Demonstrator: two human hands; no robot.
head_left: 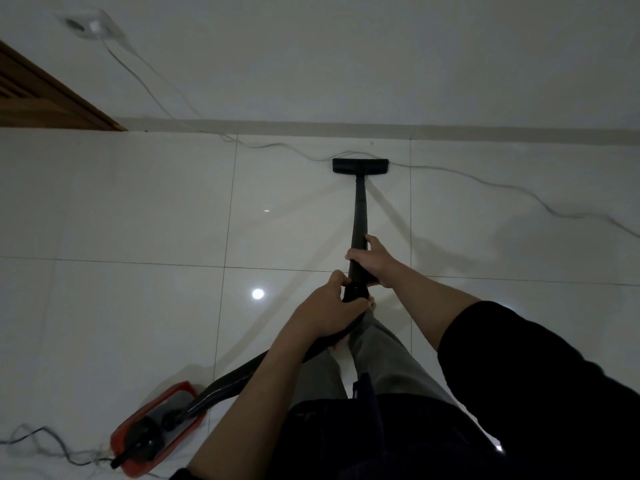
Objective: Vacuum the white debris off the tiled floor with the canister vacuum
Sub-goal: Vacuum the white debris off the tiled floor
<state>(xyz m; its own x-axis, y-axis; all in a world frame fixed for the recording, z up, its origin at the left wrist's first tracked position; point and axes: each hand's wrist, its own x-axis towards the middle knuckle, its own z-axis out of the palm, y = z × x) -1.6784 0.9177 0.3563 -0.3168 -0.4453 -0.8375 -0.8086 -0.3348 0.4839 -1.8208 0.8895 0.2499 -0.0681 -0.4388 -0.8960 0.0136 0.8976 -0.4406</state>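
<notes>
Both grips closed on the vacuum: right hand [375, 259] wrapped around the black wand [359, 216] partway up, fingers curled over the left side of the tube; left hand [327, 311] just below it, clamped on the ribbed cuff where the black hose [239, 377] joins the wand. Wand runs straight out from the hands to the black floor head [360, 166], which sits flat on the glossy white tiled floor [138, 209], near the pale baseboard [450, 131] and the white wall [346, 57]. Thin white cord [502, 188] drops from a wall socket [91, 26] at upper left, runs along the floor and passes right behind the head, touching or nearly so, hard to tell. Hose curves back and down left to the red-and-black canister [157, 429], lying on the floor at lower left, well apart from the head. Dark tangled cable [45, 443] beside the canister at the frame edge. Wooden door [45, 98] at left edge. Person's grey trouser legs [381, 355] and a bare foot below the hands; black sleeve [512, 362] on the right arm. White debris not clearly visible on the pale tiles; dim light, only a small bright fleck [266, 210] left of the wand, possibly a reflection.
</notes>
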